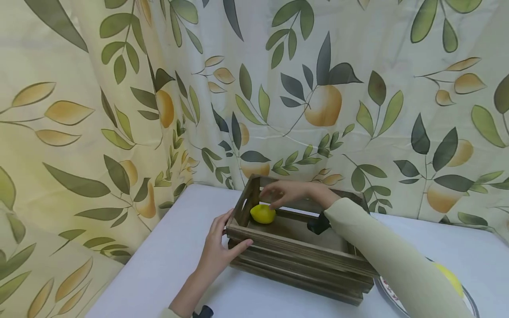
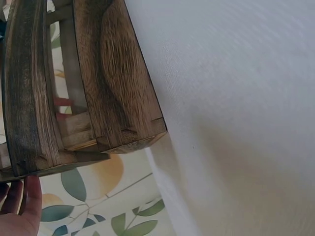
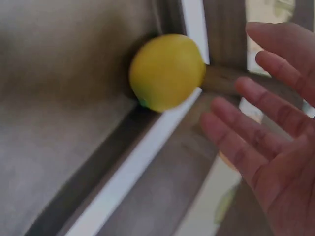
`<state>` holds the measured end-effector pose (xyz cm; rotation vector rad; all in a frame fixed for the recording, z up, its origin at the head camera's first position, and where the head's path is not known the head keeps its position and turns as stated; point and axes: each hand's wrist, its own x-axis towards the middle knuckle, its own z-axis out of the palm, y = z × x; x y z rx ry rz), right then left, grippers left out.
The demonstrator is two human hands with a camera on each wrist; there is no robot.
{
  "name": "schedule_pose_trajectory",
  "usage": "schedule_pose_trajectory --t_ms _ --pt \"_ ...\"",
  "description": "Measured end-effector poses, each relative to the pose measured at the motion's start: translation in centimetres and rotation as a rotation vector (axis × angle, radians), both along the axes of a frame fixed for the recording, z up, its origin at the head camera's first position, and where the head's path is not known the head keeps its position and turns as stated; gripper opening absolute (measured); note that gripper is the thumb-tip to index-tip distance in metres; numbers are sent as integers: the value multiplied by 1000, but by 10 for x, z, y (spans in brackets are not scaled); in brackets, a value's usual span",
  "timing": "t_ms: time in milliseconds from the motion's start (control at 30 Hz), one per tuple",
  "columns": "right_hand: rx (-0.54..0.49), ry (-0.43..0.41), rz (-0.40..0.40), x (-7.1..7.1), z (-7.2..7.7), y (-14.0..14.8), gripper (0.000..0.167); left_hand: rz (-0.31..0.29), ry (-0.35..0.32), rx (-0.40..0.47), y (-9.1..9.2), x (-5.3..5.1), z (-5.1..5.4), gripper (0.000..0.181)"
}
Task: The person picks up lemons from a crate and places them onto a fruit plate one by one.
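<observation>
A slatted wooden crate stands on the table, with one yellow lemon inside at its left end. My left hand holds the crate's near left corner, thumb along the front slat and fingers at the left end. In the left wrist view, fingertips touch the crate's edge. My right hand reaches into the crate just above and beside the lemon. The right wrist view shows the lemon on the crate floor against the slats, apart from the spread fingers of the right hand.
A patterned plate with another yellow lemon stands right of the crate, partly hidden by the right sleeve. The white table meets a leaf-and-fruit printed curtain behind and to the left.
</observation>
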<state>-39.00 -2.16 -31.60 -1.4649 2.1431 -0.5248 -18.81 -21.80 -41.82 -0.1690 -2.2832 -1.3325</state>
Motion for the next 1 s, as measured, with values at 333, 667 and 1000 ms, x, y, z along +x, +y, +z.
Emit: schedule_pose_trajectory --t_ms 333,667,1000 --pt "238 87 -52 7 -24 -14 60 5 -17 -18 5 0 1 83" --pt "309 99 -79 16 -46 -24 56 16 -2 -29 1 2 -1 81" --pt "352 157 100 16 -50 -21 47 13 16 -24 1 2 -1 80"
